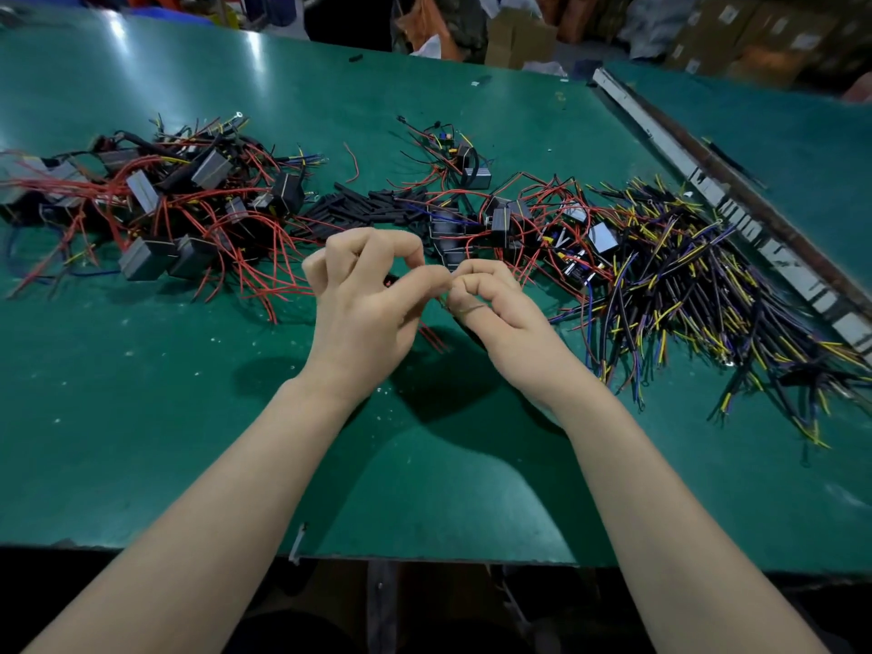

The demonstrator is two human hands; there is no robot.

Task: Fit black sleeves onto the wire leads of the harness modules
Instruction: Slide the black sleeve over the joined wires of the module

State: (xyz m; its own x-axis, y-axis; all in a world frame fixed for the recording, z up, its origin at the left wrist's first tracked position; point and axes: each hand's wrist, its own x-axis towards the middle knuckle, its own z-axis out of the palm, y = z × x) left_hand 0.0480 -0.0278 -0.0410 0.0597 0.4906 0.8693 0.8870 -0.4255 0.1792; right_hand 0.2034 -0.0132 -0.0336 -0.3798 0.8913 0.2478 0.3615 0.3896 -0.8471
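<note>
My left hand (365,295) and my right hand (490,304) meet fingertip to fingertip above the middle of the green table (141,417). Both pinch something thin between thumb and forefinger; a dark wire shows across my right fingers, and red leads (431,335) hang below the hands. What exactly each hand pinches is mostly hidden by the fingers. Loose black sleeves (368,205) lie in a heap just beyond my hands. Harness modules with red wires (155,205) are piled to the left, and more modules (533,224) lie to the right of the sleeves.
A large heap of black, yellow and blue wires (708,295) spreads over the right side. A metal rail (736,200) runs diagonally along the table's right edge. Another small module (467,167) sits farther back. Cardboard boxes (519,35) stand beyond the table.
</note>
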